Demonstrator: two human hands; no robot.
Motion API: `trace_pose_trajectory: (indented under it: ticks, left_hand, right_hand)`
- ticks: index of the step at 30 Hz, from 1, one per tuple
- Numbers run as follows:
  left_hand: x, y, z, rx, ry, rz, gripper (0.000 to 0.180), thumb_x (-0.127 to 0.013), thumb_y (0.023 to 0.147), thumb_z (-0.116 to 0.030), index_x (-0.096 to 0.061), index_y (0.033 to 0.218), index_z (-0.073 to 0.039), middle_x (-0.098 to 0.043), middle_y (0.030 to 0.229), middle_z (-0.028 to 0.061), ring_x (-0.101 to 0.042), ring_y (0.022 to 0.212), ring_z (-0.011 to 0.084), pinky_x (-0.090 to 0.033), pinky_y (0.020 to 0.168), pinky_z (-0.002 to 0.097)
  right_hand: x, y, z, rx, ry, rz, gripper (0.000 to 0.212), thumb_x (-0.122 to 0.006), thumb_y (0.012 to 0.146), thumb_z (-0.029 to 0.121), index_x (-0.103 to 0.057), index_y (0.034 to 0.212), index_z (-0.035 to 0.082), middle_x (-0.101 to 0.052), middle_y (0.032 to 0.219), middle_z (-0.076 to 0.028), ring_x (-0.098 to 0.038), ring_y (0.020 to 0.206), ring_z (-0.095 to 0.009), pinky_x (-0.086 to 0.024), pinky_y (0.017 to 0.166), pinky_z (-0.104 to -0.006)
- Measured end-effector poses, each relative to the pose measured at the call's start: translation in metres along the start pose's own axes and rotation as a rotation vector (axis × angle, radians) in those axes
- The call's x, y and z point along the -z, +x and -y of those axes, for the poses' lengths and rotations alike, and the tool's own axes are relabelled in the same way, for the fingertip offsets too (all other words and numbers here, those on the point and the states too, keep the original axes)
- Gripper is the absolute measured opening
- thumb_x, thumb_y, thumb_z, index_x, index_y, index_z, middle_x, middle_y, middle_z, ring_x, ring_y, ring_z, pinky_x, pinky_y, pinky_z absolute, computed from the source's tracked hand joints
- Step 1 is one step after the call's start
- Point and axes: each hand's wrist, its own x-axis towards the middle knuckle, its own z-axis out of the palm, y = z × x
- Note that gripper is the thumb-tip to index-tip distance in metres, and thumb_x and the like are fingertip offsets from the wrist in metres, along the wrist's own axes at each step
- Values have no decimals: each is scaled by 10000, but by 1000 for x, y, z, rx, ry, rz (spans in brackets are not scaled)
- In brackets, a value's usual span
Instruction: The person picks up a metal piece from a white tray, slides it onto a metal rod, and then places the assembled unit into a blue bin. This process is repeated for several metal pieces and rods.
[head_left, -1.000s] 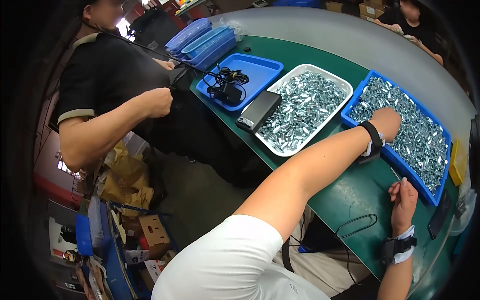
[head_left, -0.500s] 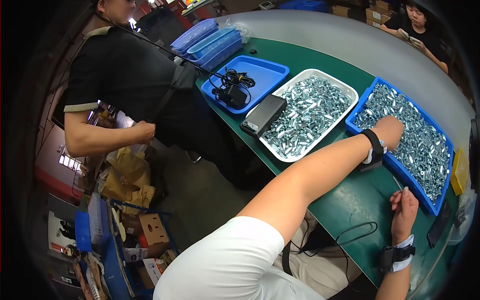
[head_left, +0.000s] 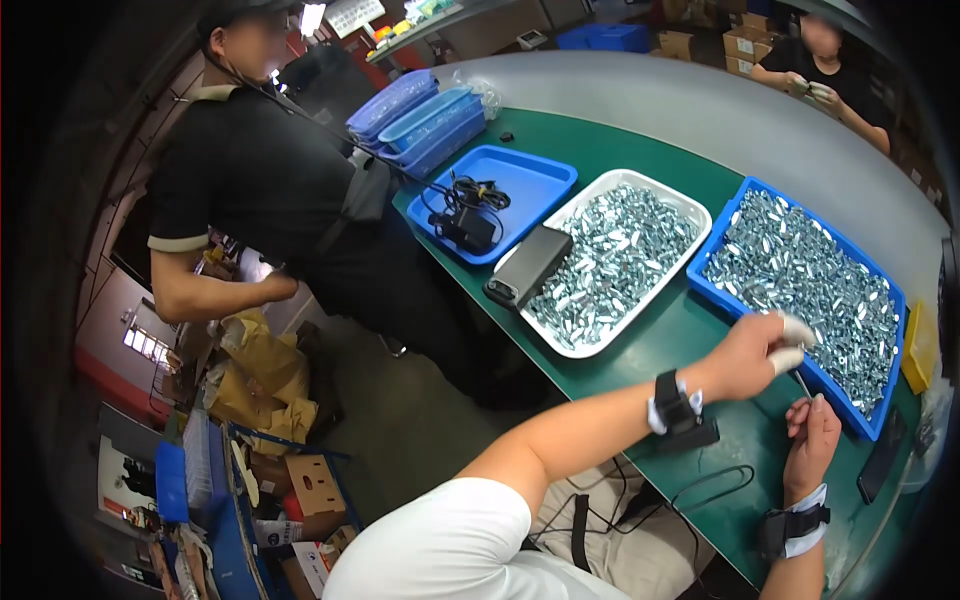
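My left hand (head_left: pixel 752 358), with pale covers on its thumb and a finger, is over the near edge of the blue tray (head_left: pixel 740 304) of small shiny metal parts (head_left: pixel 800 270). Its fingertips are drawn close together; what lies between them is too small to make out. Below it, my right hand (head_left: pixel 812 440) is closed with the thumb up, gripping a thin metal rod (head_left: pixel 801 384) that points toward the left fingertips. Both wrists wear black straps with small boxes.
A white tray (head_left: pixel 573 350) of similar parts carries a black power bank (head_left: pixel 530 268). Left of it, a blue tray (head_left: pixel 540 172) holds cables and an adapter. Blue baskets (head_left: pixel 425 125), a yellow bin (head_left: pixel 919 347) and a dark phone (head_left: pixel 880 465) lie around. One person (head_left: pixel 290 200) stands left; another (head_left: pixel 825 85) sits beyond.
My left hand has come out of the metal parts and back toward my right hand, its fingertips now near the rod. My right hand keeps its grip. The view has tilted slightly.
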Motion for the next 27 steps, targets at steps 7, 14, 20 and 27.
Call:
trace_pose_trajectory:
  ticks: [7, 14, 20, 27]
  left_hand:
    - [3, -18, -3, 462, -444, 106, 233, -511, 914, -11, -599, 1128, -38, -605, 847, 34, -552, 674, 98, -472, 613, 250]
    - [-12, -18, 9, 476, -438, 218, 278, -477, 906, -5, -604, 1146, -65, -619, 799, 19, -568, 664, 83, -474, 590, 250]
    - [15, -12, -2, 587, -385, 117, 292, -583, 913, -84, -574, 1202, -43, -673, 882, 40, -575, 733, 82, -481, 666, 230]
    - [-8, -12, 2, 541, -317, 157, 185, -640, 875, -29, -665, 1058, -21, -673, 903, 37, -596, 761, 79, -468, 643, 223]
  right_hand:
    - [5, 1, -1, -80, -35, 3, 380, -441, 1026, 275, -493, 719, 56, -533, 750, -41, -419, 604, -69, -338, 584, -213]
    - [13, -8, 3, -8, -76, -89, 359, -442, 1022, 279, -490, 738, 64, -501, 710, -32, -389, 598, -87, -309, 574, -234]
    - [-15, 8, 1, -40, -2, -86, 381, -482, 999, 273, -587, 752, 3, -624, 837, -116, -495, 645, -111, -396, 610, -246]
    - [10, 2, 7, -82, -53, -28, 396, -488, 995, 290, -567, 716, 21, -601, 796, -95, -502, 647, -110, -413, 631, -251]
